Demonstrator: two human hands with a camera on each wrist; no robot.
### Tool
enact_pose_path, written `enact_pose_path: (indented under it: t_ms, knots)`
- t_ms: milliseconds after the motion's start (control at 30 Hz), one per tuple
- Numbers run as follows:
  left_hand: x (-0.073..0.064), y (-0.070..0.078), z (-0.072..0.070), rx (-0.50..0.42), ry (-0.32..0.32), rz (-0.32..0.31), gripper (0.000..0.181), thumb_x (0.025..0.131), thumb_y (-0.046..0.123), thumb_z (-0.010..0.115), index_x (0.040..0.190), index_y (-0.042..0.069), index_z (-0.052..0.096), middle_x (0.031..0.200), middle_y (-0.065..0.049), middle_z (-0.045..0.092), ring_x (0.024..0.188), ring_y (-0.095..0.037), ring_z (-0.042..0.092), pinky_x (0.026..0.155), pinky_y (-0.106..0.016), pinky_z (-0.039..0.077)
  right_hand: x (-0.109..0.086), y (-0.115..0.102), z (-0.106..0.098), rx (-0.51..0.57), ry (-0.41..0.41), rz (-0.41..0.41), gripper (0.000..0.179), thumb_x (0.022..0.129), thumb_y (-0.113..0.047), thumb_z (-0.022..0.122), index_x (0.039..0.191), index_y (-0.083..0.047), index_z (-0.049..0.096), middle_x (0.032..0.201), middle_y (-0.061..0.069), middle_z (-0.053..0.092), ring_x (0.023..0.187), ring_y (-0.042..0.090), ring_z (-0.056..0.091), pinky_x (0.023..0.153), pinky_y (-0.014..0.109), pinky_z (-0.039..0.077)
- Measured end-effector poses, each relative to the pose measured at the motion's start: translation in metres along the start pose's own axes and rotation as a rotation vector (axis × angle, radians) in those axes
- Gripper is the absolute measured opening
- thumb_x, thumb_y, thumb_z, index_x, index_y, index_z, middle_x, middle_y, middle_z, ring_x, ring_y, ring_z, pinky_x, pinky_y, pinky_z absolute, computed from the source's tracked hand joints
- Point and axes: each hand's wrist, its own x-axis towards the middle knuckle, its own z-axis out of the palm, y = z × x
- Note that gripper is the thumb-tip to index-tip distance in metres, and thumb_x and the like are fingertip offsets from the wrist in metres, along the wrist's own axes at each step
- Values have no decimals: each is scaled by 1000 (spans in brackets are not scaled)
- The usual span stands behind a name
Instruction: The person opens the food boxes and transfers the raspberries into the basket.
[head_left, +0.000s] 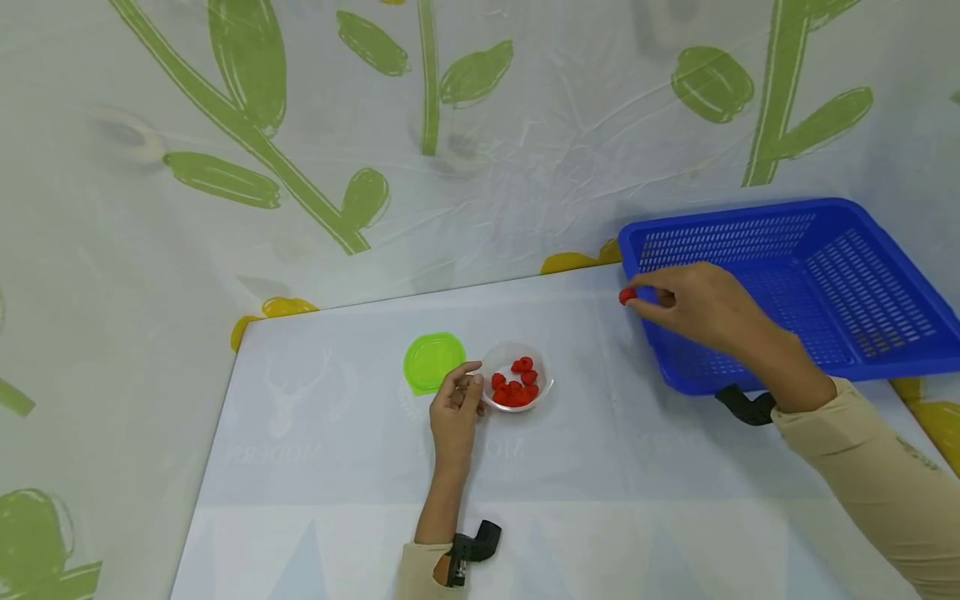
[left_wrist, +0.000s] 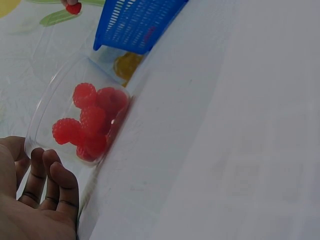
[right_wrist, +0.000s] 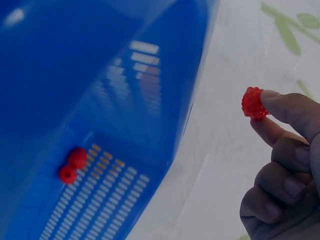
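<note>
A clear plastic bowl [head_left: 547, 379] with several red raspberries [head_left: 513, 393] stands mid-table. My left hand [head_left: 453, 417] is at its left side, thumb and fingers at the rim; in the left wrist view the curled fingers [left_wrist: 67, 187] meet the bowl's wall. Between thumb and forefinger my right hand [head_left: 701, 308] pinches a single raspberry [right_wrist: 253, 103], held just outside the left wall of a blue basket [head_left: 750, 217]. Inside that basket, two raspberries [right_wrist: 72, 166] show in the right wrist view; my right arm covers part of it in the head view.
A bright green lid [head_left: 433, 362] lies on the white table [head_left: 330, 458], left of the bowl and close to my left hand. Behind the table rises a pale wall covering [head_left: 540, 142] printed with green leaves. The basket takes up the table's right back corner.
</note>
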Motion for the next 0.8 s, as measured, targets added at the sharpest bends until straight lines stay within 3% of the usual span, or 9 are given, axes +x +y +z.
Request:
enact_pose_path:
  t_ms: [133, 300, 533, 800]
  knots:
    - [1, -5, 0, 3, 0, 7, 24, 99, 23, 65, 122, 14, 68, 93, -15, 61, 67, -28, 55, 60, -24, 51, -1, 9, -5, -12, 16, 14, 26, 90, -23, 76, 110, -6, 75, 69, -2, 57, 56, 14, 44, 51, 31, 36]
    - [1, -5, -2, 0, -9, -2, 25, 99, 30, 66, 121, 19, 69, 93, -11, 61, 67, -27, 55, 61, -25, 51, 1, 20, -9, -30, 9, 43, 27, 90, -23, 77, 111, -8, 75, 72, 0, 62, 59, 16, 49, 53, 33, 40]
    - [0, -5, -1, 6, -14, 0, 26, 99, 28, 65, 122, 17, 68, 94, -16, 61, 68, -28, 54, 62, -24, 51, 1, 33, -16, -55, 14, 53, 21, 91, -23, 75, 106, -8, 75, 66, -1, 53, 55, 16, 44, 50, 32, 34]
    - [-1, -3, -1, 17, -1, 5, 25, 99, 26, 66, 122, 16, 68, 92, -15, 62, 66, -23, 55, 60, -22, 51, 2, 50, -24, -47, -18, 99, 26, 94, -22, 72, 115, -7, 74, 64, 0, 46, 56, 17, 41, 49, 31, 32]
